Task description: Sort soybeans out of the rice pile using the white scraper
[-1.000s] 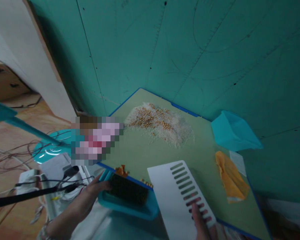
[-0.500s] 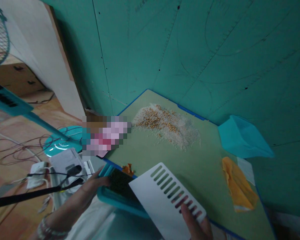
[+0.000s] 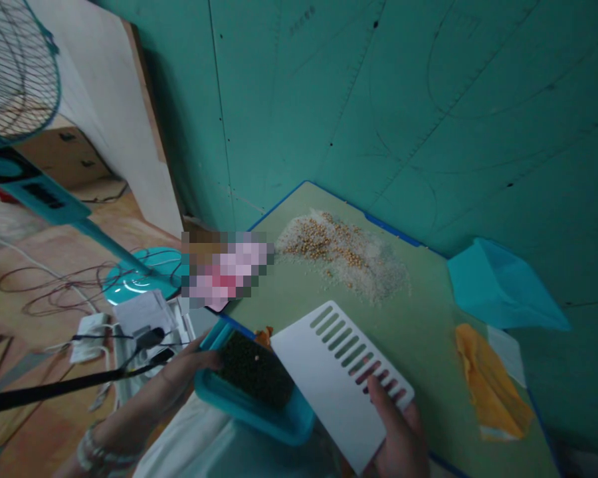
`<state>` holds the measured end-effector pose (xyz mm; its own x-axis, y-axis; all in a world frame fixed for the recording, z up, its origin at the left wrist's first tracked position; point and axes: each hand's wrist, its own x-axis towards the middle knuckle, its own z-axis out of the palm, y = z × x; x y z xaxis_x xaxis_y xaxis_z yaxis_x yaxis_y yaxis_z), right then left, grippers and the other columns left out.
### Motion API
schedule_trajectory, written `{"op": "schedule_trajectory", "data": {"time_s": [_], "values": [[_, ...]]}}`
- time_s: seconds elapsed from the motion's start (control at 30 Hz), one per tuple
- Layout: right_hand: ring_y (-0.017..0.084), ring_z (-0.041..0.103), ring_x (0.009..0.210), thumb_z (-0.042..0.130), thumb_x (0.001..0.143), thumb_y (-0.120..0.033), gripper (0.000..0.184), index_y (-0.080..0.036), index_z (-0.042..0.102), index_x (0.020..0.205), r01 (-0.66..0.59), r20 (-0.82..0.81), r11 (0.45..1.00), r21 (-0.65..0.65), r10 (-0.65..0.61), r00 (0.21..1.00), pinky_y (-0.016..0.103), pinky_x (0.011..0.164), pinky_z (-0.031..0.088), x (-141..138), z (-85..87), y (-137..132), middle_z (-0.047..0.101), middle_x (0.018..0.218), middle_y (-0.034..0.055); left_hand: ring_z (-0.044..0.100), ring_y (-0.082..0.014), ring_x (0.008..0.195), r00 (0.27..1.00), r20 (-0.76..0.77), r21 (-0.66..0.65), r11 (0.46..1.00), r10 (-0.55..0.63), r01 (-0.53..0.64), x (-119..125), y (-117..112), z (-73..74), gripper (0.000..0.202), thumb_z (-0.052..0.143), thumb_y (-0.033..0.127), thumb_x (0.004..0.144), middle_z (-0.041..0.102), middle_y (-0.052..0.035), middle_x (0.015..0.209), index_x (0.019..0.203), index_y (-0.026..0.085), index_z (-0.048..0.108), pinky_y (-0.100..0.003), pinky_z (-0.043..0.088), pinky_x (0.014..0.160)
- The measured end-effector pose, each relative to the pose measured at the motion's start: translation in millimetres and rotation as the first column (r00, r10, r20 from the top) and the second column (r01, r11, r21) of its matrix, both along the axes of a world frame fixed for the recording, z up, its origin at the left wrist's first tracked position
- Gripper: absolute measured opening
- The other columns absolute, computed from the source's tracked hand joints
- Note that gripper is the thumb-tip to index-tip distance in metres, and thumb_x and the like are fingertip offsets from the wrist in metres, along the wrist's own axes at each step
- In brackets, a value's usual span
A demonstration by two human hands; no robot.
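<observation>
Two hands are in view, both at the near edge of the desk (image 3: 418,312). The left hand (image 3: 187,375) is closed around the rim of a teal tray (image 3: 244,405), its fingers (image 3: 206,360) lying nearly straight and close together, with the fingertips reaching the heap of dark seeds (image 3: 255,368) inside the tray. The left forearm, with a bracelet (image 3: 97,455) at the wrist, comes in low from the lower left. The right hand (image 3: 398,441) grips the lower end of a white slotted card (image 3: 331,378), with one of its fingers (image 3: 379,395) laid over the slots and the rest of the hand below the card's edge. The card is tilted, and its upper end overlaps the tray and the dark seeds; contact between them cannot be confirmed. Orange bits (image 3: 264,336) lie on the desk just beside the tray. Well beyond both hands is a spread heap of pale rice and yellow beans (image 3: 339,255). A teal bag (image 3: 503,285) and a yellow cloth (image 3: 491,382) lie at the far right of the desk. A pixelated patch (image 3: 224,269) hides an object at the desk's left corner.
</observation>
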<state>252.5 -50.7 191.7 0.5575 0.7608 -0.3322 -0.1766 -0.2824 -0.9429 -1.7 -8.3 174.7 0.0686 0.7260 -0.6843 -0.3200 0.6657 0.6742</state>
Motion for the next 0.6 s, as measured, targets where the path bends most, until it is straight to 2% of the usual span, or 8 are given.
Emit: {"op": "schedule_trajectory", "data": {"time_s": [0.13,0.3,0.4,0.5,0.6], "values": [[0.018,0.063,0.061,0.071,0.062,-0.042,0.027,-0.018,0.062,0.068,-0.061,-0.041,0.998,0.024,0.062,0.997,0.029,0.057,0.05,-0.9,6.1,3.0,0.066,0.064,0.0021,0.062,-0.0212,0.045,0.999,0.053,-0.006,1.0,0.006,-0.006,-4.0,-2.8,-3.0,0.058,0.059,0.011,0.054,0.077,-0.0058,0.073,0.112,0.013,0.062,-0.029,0.051,0.047],[0.017,0.061,0.057,0.072,0.06,-0.042,0.03,-0.015,0.065,0.071,-0.138,-0.055,0.99,0.004,0.138,0.989,0.026,0.053,0.048,-11.2,6.7,16.0,0.066,0.064,0.0024,0.063,-0.0226,0.046,0.999,0.05,-0.007,1.0,-0.001,0.001,-4.5,-3.8,-5.4,0.062,0.06,0.01,0.056,0.077,-0.0044,0.072,0.117,0.015,0.059,-0.031,0.05,0.046],[0.015,0.06,0.059,0.075,0.056,-0.042,0.032,-0.015,0.065,0.07,-0.162,-0.05,0.987,0.014,0.163,0.985,0.023,0.054,0.047,-13.4,3.3,21.2,0.066,0.065,0.0026,0.067,-0.0248,0.058,0.998,0.055,0.02,1.0,-0.023,0.022,-9.3,-6.9,-13.1,0.058,0.058,0.009,0.059,0.077,-0.003,0.075,0.117,0.018,0.059,-0.03,0.051,0.05],[0.016,0.061,0.058,0.078,0.051,-0.041,0.034,-0.014,0.065,0.066,-0.193,-0.09,0.981,-0.029,0.19,0.978,0.024,0.053,0.047,-6.7,-0.2,20.5,0.067,0.064,0.0035,0.068,-0.0256,0.074,0.995,0.067,0.061,0.996,-0.069,0.065,-16.8,-10.6,-23.6,0.048,0.057,0.009,0.064,0.077,-0.0014,0.075,0.109,0.021,0.065,-0.029,0.052,0.058],[0.017,0.061,0.054,0.078,0.053,-0.041,0.034,-0.014,0.064,0.069,-0.18,-0.12,0.983,-0.032,0.175,0.977,0.027,0.05,0.048,6.7,-1.0,18.1,0.065,0.06,0.0025,0.068,-0.024,0.067,0.995,0.061,0.069,0.995,-0.082,0.078,-19.8,-11.5,-26.4,0.043,0.058,0.011,0.064,0.077,-0.0001,0.072,0.105,0.021,0.067,-0.029,0.052,0.058]]}}
